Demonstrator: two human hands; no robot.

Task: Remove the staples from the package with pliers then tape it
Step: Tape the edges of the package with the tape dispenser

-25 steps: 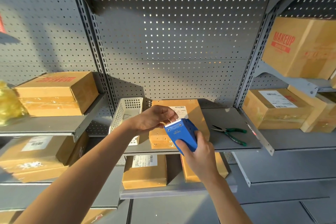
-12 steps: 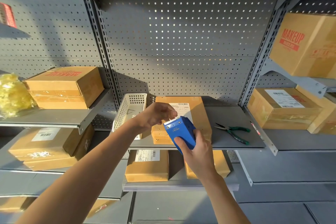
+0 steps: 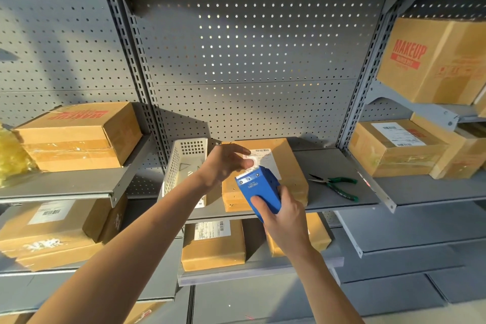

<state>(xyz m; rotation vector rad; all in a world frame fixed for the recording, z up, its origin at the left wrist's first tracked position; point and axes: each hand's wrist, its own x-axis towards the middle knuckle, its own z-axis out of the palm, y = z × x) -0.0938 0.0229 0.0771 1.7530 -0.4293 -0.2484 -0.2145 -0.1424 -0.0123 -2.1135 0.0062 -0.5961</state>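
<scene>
Flat brown cardboard package (image 3: 286,163) lies on middle grey metal shelf (image 3: 323,192). Green-handled pliers (image 3: 338,184) set down right of it; stapling step apparently done. Right hand (image 3: 285,221) grips blue plastic tape dispenser (image 3: 259,191); left hand (image 3: 226,163) pinches tape end. Taping not yet begun.

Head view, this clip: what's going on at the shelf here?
A person stands at a grey shelf, working on the brown package lying on it. The right hand grips a blue tape dispenser held just over the package's near end. The left hand is at the dispenser's toothed edge, fingertips apparently picking at the tape end. The green-handled pliers lie set down on the shelf to the right of the package, and a white basket stands to its left.
</scene>
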